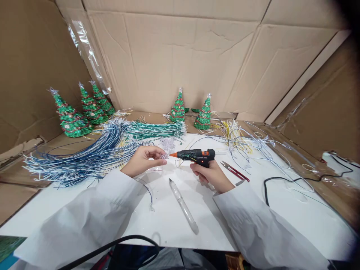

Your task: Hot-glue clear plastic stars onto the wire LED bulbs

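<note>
My right hand (209, 175) grips a black glue gun (197, 155) with an orange nozzle that points left. Its tip nearly touches a small silvery glitter star (164, 156) pinched in the fingers of my left hand (144, 160). A thin blue and white wire (148, 193) hangs down from my left hand onto the white table (180, 221). Both arms wear white sleeves.
A clear glue stick (183, 206) lies in front of me. Red snips (234, 171) lie right of the gun. Bundles of blue (84, 157), green (157, 130) and yellow wires (234, 133) lie behind. Small green glitter trees (71, 118) (178, 107) (204, 114) stand by cardboard walls. A black cable (281, 180) runs right.
</note>
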`<state>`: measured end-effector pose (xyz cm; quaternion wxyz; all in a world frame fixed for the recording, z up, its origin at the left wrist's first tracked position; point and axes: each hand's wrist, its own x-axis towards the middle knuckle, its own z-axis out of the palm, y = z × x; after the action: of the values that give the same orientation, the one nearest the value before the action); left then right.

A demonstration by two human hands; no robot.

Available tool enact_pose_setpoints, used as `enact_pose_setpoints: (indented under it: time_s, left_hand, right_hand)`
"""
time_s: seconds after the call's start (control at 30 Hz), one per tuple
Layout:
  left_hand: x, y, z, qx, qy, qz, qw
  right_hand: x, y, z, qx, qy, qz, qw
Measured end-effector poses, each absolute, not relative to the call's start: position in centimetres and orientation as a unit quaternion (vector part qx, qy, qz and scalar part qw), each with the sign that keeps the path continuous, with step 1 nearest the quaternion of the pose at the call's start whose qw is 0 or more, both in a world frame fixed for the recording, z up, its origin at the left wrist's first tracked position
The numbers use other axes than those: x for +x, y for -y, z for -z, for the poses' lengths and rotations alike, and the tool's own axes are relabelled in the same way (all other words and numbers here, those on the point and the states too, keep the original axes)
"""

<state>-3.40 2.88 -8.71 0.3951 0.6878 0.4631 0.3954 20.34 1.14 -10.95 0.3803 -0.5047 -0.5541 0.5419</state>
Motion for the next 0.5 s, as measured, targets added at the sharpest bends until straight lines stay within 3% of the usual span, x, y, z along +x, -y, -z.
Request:
enact_pose_setpoints:
  time_s: [0.5]
  left_hand:
    - [-3.2, -2.69, 8.93, 0.69, -0.453, -0.378, 0.419]
  right_hand:
    - [20.16, -1.07, 11.18, -0.579, 0.53, -0.492, 0.376]
